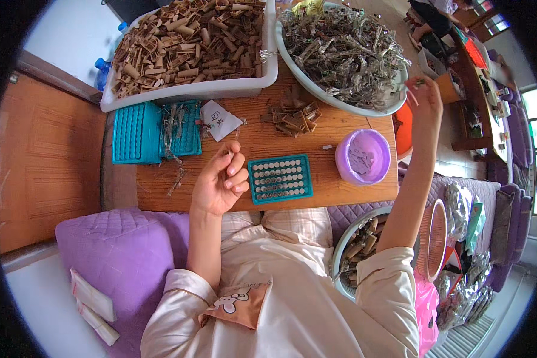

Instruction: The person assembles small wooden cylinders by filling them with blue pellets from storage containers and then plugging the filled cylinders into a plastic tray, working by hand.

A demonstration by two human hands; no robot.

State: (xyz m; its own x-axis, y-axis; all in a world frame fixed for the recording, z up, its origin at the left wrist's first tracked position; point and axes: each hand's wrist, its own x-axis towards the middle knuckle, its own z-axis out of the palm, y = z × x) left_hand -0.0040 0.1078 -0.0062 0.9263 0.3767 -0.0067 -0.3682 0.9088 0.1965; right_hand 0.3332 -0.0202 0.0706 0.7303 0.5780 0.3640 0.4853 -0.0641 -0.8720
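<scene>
We see two ribbed teal trays (136, 132) far left, then our left hand (221, 179) loosely curled, pinching a thin metal piece (231, 150), beside one small teal grid tray (280, 178); our right hand (425, 98) pinches another sliver (413, 95) near one basin of metal scraps (343, 51).

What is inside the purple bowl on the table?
The purple bowl holds a shallow heap of small pale flat pieces. Whatever lies beneath them is covered.

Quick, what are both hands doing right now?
Left hand: fingers curled, pinching something thin above the wooden table; too small to tell what.
Right hand: raised beside the big bowl, pinching a small thin piece.
</scene>
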